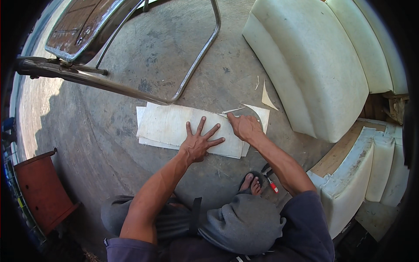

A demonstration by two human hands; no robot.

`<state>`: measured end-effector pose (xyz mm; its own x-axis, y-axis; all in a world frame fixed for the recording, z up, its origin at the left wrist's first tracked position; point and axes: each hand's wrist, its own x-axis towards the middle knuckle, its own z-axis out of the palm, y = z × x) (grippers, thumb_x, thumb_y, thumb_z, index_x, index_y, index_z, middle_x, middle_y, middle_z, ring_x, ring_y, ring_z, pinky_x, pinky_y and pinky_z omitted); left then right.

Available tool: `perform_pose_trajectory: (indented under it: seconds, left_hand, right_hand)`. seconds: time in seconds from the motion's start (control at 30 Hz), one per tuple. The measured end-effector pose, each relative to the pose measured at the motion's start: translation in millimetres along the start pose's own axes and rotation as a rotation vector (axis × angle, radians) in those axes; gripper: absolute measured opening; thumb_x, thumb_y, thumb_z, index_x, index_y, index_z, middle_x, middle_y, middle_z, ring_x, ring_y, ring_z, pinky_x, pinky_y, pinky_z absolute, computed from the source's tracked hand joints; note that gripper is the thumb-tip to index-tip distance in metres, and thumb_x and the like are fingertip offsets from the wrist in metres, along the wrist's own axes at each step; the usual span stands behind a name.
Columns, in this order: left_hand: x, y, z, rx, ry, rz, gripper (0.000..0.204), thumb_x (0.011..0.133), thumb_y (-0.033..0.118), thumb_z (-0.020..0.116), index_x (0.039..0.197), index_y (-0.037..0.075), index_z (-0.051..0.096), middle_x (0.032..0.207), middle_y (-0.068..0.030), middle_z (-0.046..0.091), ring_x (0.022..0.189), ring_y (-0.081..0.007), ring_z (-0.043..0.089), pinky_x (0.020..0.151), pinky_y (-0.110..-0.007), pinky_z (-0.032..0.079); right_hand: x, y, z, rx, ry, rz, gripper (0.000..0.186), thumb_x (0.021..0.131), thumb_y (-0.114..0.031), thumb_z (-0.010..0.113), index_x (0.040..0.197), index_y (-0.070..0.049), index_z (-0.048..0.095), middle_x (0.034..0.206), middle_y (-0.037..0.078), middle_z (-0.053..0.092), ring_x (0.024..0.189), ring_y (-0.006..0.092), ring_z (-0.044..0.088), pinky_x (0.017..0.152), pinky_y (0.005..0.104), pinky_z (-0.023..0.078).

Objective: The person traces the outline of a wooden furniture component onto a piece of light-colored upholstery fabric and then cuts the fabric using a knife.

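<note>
On the concrete floor in front of me lie whitish flat sheets, stacked slightly askew. My left hand presses flat on the top sheet with its fingers spread. My right hand is closed at the sheets' upper right edge, its fingertips pointing left toward that edge. Whatever it grips, if anything, is hidden under the fingers. Beside it lies a curved white offcut, partly covered by the hand. A thin pointed scrap rests farther off on the floor.
A metal tube frame with a brown panel stands at the far left. Cream padded seat pieces fill the right, with another upholstered section nearer. A red-handled tool lies by my foot. At left is a reddish-brown panel.
</note>
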<state>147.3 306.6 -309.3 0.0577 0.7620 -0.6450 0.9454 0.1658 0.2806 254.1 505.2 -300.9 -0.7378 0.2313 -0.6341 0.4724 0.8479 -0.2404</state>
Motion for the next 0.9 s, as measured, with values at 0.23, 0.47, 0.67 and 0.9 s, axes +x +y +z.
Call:
perform_pose_trajectory:
  seconds: [0.23,0.47,0.67,0.9]
  left_hand:
    - [-2.3,2.5,-8.1,0.006,-0.035,-0.011,0.087,0.09,0.028,0.072,0.159,0.054,0.026,0.175,0.0053,0.0,0.158,-0.0466,-0.003,0.114,-0.084,0.021]
    - [-1.3,-1.9,9.1,-0.017,0.061,-0.012,0.093,0.086,0.027,0.078,0.159,0.053,0.026,0.175,0.0052,0.001,0.158,-0.0464,-0.005,0.115,-0.083,0.019]
    - [-2.5,1.6,-8.1,-0.036,-0.02,-0.01,0.093,0.086,0.029,0.078,0.159,0.054,0.027,0.175,0.0056,0.002,0.158,-0.0461,-0.005,0.115,-0.083,0.019]
    - [-2.6,2.5,-7.8,-0.019,-0.023,-0.018,0.095,0.085,0.033,0.08,0.159,0.054,0.024,0.175,0.0071,0.001,0.158,-0.0449,-0.004,0.115,-0.083,0.018]
  right_hand:
    - [-10.4,4.5,4.2,-0.002,0.012,0.033,0.031,0.105,-0.02,0.039,0.129,-0.009,0.055,0.104,0.026,0.073,0.103,0.0449,0.071,0.089,0.0535,0.054]
    - [-12.4,5.0,-2.0,0.005,-0.055,0.067,0.031,0.105,-0.02,0.039,0.129,-0.009,0.055,0.106,0.026,0.072,0.105,0.0452,0.07,0.091,0.0525,0.054]
    - [-22.7,12.3,2.4,0.018,-0.061,0.094,0.032,0.104,-0.018,0.039,0.129,-0.008,0.054,0.104,0.027,0.072,0.103,0.0458,0.07,0.09,0.0536,0.054]
    - [-40.8,15.8,10.8,0.089,-0.086,0.187,0.031,0.103,-0.017,0.039,0.129,-0.007,0.052,0.103,0.028,0.072,0.102,0.047,0.07,0.089,0.0547,0.054]
